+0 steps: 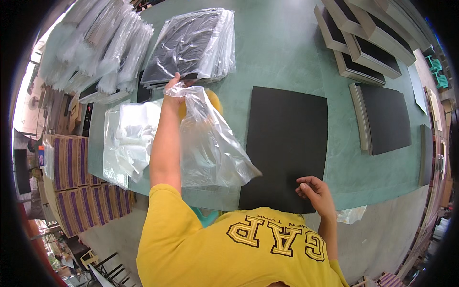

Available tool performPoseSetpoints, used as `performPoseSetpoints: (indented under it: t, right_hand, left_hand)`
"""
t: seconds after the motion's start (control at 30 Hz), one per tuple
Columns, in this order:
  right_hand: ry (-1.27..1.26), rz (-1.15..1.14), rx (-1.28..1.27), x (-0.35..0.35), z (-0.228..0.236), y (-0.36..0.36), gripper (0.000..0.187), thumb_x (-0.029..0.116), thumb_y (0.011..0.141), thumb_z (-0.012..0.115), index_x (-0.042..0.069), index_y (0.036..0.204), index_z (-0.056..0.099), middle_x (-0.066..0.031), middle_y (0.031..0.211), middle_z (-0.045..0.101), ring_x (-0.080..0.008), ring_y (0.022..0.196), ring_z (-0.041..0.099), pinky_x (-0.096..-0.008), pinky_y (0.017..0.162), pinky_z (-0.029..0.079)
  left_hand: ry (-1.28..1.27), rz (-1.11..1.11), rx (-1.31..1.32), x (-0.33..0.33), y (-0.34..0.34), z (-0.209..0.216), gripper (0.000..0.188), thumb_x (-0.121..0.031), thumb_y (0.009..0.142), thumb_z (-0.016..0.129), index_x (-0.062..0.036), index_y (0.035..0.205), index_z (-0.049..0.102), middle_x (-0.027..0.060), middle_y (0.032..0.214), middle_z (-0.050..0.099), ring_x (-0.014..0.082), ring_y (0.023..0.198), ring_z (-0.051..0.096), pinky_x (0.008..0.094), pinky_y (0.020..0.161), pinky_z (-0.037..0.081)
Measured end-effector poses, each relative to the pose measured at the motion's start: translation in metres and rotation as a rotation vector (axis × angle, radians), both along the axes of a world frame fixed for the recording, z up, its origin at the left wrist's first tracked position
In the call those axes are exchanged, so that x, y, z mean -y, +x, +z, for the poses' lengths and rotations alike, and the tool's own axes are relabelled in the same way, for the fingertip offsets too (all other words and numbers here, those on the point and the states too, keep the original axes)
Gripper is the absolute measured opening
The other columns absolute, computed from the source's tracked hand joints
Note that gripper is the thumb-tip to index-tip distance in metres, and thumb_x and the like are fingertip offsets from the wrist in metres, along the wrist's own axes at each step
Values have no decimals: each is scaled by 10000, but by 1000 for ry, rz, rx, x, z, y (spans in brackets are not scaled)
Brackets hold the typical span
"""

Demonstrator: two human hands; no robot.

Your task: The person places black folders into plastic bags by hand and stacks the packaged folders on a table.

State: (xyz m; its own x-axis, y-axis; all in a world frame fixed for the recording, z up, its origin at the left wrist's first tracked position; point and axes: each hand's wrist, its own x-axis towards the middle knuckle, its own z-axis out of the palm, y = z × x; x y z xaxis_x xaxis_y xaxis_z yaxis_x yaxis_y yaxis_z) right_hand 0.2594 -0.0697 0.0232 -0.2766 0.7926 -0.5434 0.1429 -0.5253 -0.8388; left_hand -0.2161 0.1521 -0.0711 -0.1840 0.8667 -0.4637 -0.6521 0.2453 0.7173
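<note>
My left hand point(176, 88) grips a clear plastic bag point(210, 143) by its upper edge, and the bag hangs down crumpled toward me. Part of a yellow round thing point(214, 101) shows behind the bag. A large black sheet or board point(287, 143) lies flat in front of me, the bag's lower corner over its left side. At that board's near right corner is my right hand point(316, 192), fingers loosely bent, thumb apart, nothing visible in them. Just beyond my left hand sits a stack of black boards in clear bags point(191, 45).
More clear bags point(126, 136) lie left of my left forearm. Piles of plastic-wrapped items point(95, 48) fill the far left of the green table point(277, 43). Stacks of black boards point(385, 117) stand on the right. Cartons point(71, 162) are stacked beyond the left edge.
</note>
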Motion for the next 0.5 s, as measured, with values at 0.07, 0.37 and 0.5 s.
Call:
performPoseSetpoints:
  t: [0.07, 0.37, 0.5]
  right_hand:
    - [3, 77, 6, -4, -5, -3, 225, 175, 857, 524, -2, 994, 551, -34, 793, 590, -78, 727, 535, -217, 667, 438]
    - [667, 10, 155, -57, 13, -67, 573, 264, 684, 706, 27, 1147, 465, -120, 1027, 553, -213, 946, 541, -303, 826, 422]
    - [804, 100, 164, -80, -24, -93, 411, 184, 672, 679, 6, 1015, 538, -122, 989, 552, -235, 894, 542, -318, 782, 431]
  left_hand:
    - [-18, -106, 32, 11, 2, 12, 456, -423, 856, 445, 21, 908, 538, 190, 819, 606, 292, 681, 606, 411, 628, 510]
    - [196, -502, -769, 71, 171, 122, 234, -263, 850, 513, -61, 748, 573, -3, 606, 505, 44, 468, 426, 181, 414, 318]
    - [545, -597, -953, 92, 263, 154, 242, -235, 848, 509, -12, 777, 571, 43, 694, 557, 65, 599, 482, 214, 533, 372]
